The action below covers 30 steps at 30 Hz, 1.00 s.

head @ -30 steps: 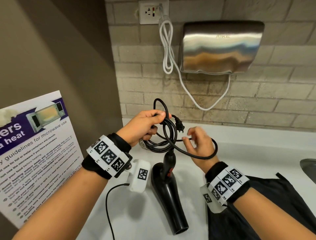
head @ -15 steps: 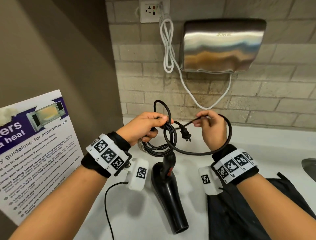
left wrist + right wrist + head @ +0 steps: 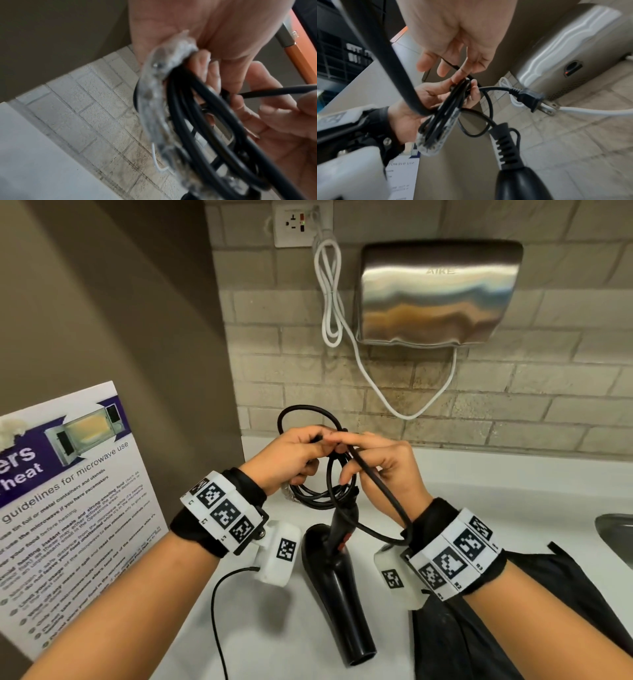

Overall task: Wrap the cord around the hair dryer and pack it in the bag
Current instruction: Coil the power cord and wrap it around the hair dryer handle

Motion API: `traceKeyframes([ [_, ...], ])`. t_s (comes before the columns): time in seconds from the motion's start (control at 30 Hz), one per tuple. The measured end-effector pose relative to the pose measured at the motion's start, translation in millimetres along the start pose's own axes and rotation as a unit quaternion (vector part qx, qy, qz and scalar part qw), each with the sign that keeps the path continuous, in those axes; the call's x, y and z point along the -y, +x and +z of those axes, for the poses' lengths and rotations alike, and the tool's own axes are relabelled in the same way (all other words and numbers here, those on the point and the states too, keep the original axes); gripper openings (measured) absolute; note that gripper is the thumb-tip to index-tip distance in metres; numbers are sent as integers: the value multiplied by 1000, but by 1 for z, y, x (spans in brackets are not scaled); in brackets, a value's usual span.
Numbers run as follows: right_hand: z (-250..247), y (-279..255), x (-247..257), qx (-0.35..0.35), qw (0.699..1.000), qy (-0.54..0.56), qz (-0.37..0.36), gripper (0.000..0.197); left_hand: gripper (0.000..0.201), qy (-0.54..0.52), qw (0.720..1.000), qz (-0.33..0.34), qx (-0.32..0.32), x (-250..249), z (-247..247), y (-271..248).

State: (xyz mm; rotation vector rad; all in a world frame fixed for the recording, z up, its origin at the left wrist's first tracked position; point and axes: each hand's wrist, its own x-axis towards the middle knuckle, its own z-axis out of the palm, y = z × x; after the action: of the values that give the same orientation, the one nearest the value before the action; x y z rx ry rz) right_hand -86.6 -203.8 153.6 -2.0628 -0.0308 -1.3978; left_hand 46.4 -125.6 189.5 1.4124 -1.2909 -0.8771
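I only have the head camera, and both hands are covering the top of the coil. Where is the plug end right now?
Observer: The right wrist view shows the plug sticking out free beyond the coil. Its prongs are bare and neither hand is on it.
Operator: Is anything around the loops?
Observer: Yes. In the left wrist view, a clear plastic sleeve hugs the cord loops just below the left hand, which grips them.
Operator: What is the right hand doing in there?
Observer: The left wrist view shows the right hand pinching a single strand beside the bundle.
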Motion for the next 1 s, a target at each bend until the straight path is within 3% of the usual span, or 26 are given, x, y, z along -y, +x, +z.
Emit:
traceKeyframes([
  [0.1,-3,3,-1,-15,991,114,73,21,18,-8,1000,11,3,2,-1,-1],
  [0.17,-6,6,0,-26,996,36,78,27,18,-10,1000,21,8,1,1,-1],
  [0.23,-7,6,0,-19,997,-71,27,43,19,-14,999,29,14,0,3,-2],
  [0.27,-6,6,-2,-16,995,-102,5,42,19,-16,999,33,17,0,3,-2],
  [0.47,-8,8,-15,6,992,-123,4,25,21,-25,999,41,17,2,2,-1],
  [0.63,-15,12,-22,48,983,-174,-28,38,19,-32,999,36,16,2,-6,-3],
  [0.77,-20,15,-22,64,978,-198,-32,25,21,-12,999,33,14,2,-8,-3],
  [0.83,-25,13,-23,71,974,-213,6,23,20,-9,999,36,2,2,-9,-3],
  [0.9,-35,11,-27,76,965,-232,99,24,21,-19,998,48,-18,2,-13,-4],
  [1.0,-57,1,-48,99,922,-319,194,42,20,-43,995,64,-59,0,-23,-4],
])
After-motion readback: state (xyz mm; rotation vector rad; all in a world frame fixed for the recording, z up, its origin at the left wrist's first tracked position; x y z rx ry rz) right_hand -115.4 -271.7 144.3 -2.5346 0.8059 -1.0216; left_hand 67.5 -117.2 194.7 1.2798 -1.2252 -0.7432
